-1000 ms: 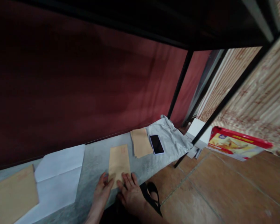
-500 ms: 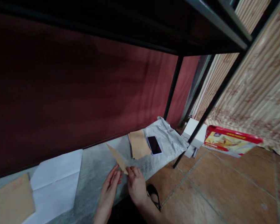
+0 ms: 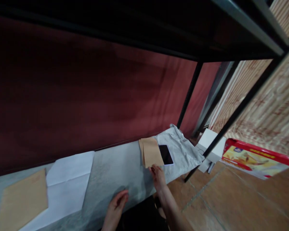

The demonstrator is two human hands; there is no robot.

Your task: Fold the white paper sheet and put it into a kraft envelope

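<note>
My right hand (image 3: 158,176) has its fingers closed at the near edge of a brown paper envelope (image 3: 153,152), which lies on top of a small stack of similar envelopes. The edges of the ones beneath fan out at the left of the stack. A dark-screened phone (image 3: 166,154) lies right beside the stack, its left edge partly covered by the top envelope. My left hand (image 3: 117,205) hovers near the front edge of the grey cloth (image 3: 115,170), fingers loosely curled and thumb apart, with nothing in it.
White creased paper (image 3: 69,179) and a larger brown envelope (image 3: 24,199) lie at the left. A dark shelf (image 3: 135,29) hangs above, with a black metal post (image 3: 231,112) at the right. A red and yellow box (image 3: 257,158) and a white box (image 3: 210,144) stand on the tiled floor.
My right hand has carried the envelope rightward and laid it on the stack. My left hand has let go of it and dropped lower. The view has shifted slightly left.
</note>
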